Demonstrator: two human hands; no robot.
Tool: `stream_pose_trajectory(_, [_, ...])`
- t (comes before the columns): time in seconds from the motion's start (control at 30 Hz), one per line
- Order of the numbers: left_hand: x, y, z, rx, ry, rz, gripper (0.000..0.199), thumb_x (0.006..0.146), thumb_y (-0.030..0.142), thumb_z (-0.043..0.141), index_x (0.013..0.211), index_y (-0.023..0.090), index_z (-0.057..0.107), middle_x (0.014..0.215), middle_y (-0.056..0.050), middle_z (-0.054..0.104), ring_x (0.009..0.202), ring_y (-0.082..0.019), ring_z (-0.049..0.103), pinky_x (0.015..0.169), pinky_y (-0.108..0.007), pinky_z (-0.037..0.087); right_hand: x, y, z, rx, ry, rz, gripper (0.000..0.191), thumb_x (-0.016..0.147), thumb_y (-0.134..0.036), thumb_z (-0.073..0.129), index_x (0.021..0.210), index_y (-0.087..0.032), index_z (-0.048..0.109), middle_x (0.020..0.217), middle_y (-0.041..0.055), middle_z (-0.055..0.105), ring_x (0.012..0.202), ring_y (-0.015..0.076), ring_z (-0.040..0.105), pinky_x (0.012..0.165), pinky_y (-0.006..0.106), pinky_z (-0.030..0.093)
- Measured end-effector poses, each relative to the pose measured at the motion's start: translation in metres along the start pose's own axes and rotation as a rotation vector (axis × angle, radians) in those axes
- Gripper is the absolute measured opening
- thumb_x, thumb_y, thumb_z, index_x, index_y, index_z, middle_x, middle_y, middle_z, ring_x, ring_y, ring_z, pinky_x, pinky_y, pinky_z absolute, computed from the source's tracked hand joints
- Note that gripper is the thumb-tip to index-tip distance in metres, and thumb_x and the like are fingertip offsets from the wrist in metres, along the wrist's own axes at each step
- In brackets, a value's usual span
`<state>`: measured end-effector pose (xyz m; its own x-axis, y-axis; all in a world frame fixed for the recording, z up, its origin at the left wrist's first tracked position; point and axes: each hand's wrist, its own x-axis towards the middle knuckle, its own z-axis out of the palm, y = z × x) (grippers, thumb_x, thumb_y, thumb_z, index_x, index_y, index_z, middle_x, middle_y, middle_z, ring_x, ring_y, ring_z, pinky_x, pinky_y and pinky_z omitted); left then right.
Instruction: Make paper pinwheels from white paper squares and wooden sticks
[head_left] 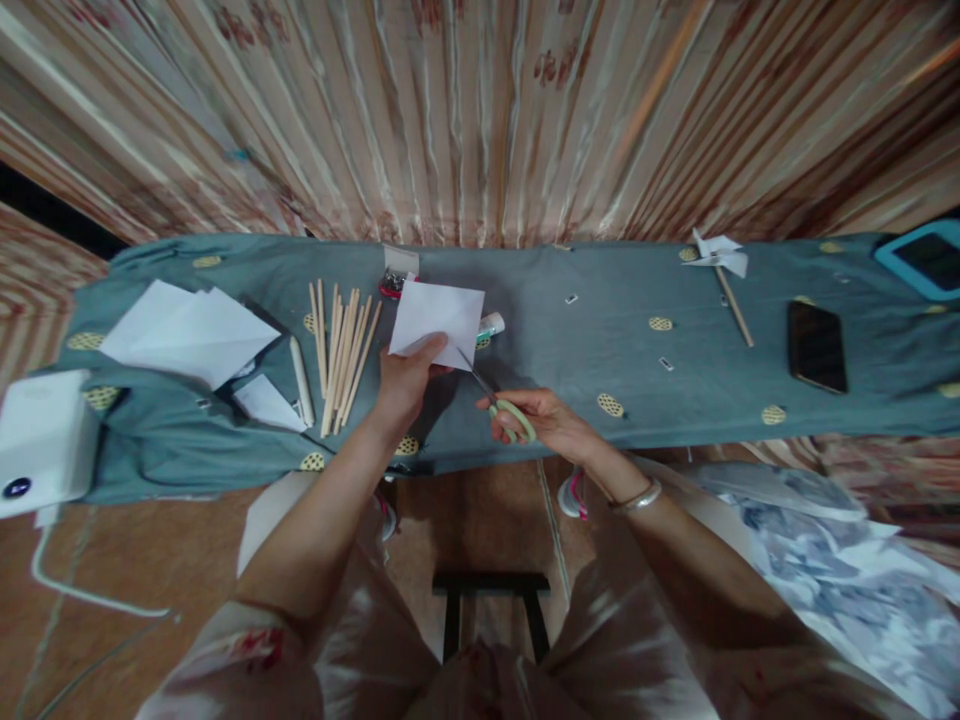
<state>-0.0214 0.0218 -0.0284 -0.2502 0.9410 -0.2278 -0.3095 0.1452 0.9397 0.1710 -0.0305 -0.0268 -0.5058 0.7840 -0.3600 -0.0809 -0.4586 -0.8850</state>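
1. Our left hand (405, 382), fingers closed, pinches the paper square (435, 312) above the worktop (559, 345); we should hold it flat.
2. Our right hand (553, 415) has fingers curled round the scissors (491, 398), blades meeting paper; we should cut slowly.

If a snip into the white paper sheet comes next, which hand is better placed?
Probably the right hand: it grips the green-handled scissors, whose blades are at the near edge of the white paper sheet. The left hand is holding that sheet.
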Motion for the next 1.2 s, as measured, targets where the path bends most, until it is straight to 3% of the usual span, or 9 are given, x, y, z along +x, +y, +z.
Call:
stream_pose_trajectory(0.23, [-0.0026, 0.0007, 0.001, -0.009, -0.006, -0.004, 0.04, 0.054, 0.033, 0.082, 0.086, 0.014, 0.068, 0.084, -0.004, 0.072, 0.07, -0.017, 0.064, 0.056, -0.027, 0.053, 0.001, 0.0013, 0.0002, 0.005, 0.005, -0.01, 0.052, 0.063, -0.053, 0.086, 0.097, -0.016, 0.076, 0.063, -0.0028, 0.066, 0.054, 0.0069, 0.056, 0.05, 0.02, 0.043])
stream_pose_trajectory(0.7, [-0.0082, 0.007, 0.0021, 0.004, -0.08, -0.025, 0.03, 0.05, 0.031, 0.082, 0.07, 0.015, 0.067, 0.073, -0.001, 0.069, 0.063, -0.014, 0.06, 0.054, -0.023, 0.049, 0.0012, 0.002, -0.0002, 0.018, 0.02, -0.004, 0.053, 0.061, -0.052, 0.088, 0.097, -0.015, 0.076, 0.065, -0.0019, 0.066, 0.056, 0.0079, 0.058, 0.056, 0.022, 0.048])
stream_pose_trajectory(1.2, [-0.0061, 0.0035, -0.0002, 0.01, -0.105, -0.038, 0.027, 0.051, 0.029, 0.083, 0.068, 0.015, 0.067, 0.064, 0.001, 0.067, 0.054, -0.011, 0.057, 0.052, -0.022, 0.046, 0.0021, 0.0033, 0.0006, 0.02, 0.03, -0.007, 0.052, 0.06, -0.053, 0.088, 0.095, -0.016, 0.075, 0.064, -0.0022, 0.066, 0.055, 0.007, 0.056, 0.056, 0.022, 0.047])
